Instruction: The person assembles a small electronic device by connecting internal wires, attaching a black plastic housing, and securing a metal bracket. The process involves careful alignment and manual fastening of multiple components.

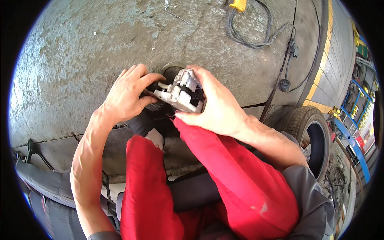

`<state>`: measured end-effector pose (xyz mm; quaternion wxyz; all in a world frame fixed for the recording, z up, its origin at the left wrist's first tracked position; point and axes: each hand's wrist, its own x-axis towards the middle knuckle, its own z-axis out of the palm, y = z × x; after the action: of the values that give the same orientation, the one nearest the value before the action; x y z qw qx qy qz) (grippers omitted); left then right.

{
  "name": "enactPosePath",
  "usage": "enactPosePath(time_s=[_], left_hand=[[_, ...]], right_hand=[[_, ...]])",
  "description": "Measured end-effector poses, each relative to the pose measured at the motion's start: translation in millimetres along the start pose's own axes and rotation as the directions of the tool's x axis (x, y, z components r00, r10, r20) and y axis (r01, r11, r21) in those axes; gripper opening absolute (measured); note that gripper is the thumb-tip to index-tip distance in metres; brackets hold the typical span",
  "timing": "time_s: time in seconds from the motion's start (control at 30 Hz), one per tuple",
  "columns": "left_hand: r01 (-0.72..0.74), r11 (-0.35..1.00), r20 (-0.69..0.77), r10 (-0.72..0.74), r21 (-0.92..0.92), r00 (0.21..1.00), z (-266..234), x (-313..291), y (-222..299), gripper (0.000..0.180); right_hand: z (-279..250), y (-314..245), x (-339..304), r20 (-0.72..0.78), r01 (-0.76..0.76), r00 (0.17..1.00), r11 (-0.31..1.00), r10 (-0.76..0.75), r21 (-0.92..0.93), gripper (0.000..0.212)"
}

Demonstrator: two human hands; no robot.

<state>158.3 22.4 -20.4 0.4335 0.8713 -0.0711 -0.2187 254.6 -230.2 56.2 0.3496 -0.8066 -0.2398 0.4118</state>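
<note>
A silver metal brake caliper (180, 95) with dark gaps in its body is held up between my hands, just beyond my knees. My right hand (216, 102) wraps its right side, fingers over the far end and thumb along the near edge. At the caliper's left end, my left hand (130, 93) is closed, thumb below and fingers above a dark part there. Whether that dark part is fixed to the caliper I cannot tell. A dark rounded shape (173, 71) shows behind the caliper, partly covered by it.
My red trouser legs (236, 168) lie below the hands. Rough grey floor (100, 44) stretches ahead. A coiled cable (256, 44) with a yellow end piece (239, 5) lies at the far right. A tyre (306, 124) stands right of my arm, with blue shelving (356, 100) farther off.
</note>
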Motion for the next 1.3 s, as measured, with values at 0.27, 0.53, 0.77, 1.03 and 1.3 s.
enactPosePath(time_s=[0.27,0.53,0.77,1.03,1.3], left_hand=[[0.064,0.996,-0.054,-0.067,-0.061,0.996,1.1,-9.3,-2.7,0.047],[0.037,0.986,-0.157,-0.063,-0.161,0.986,6.7,-18.3,-10.5,0.045],[-0.064,0.976,-0.181,0.026,-0.208,0.983,8.5,-24.3,-22.8,0.048],[-0.022,0.973,-0.150,-0.014,-0.231,0.989,16.3,-26.0,-33.7,0.051],[0.302,0.734,0.049,-0.345,-0.608,0.937,24.9,-30.8,-39.9,0.054]], right_hand=[[17.5,0.7,-5.0,-0.143,0.202,0.971,0.978,-0.193,0.045,0.096],[31.6,-10.9,8.6,-0.148,0.261,0.959,0.956,-0.241,0.135,0.102],[39.8,-14.0,5.3,-0.183,0.322,0.942,0.913,-0.282,0.250,0.103],[46.1,-4.9,-3.3,-0.233,0.284,0.950,0.881,-0.206,0.379,0.102],[38.6,-9.9,-1.9,-0.129,0.122,0.989,0.898,-0.074,0.422,0.101]])
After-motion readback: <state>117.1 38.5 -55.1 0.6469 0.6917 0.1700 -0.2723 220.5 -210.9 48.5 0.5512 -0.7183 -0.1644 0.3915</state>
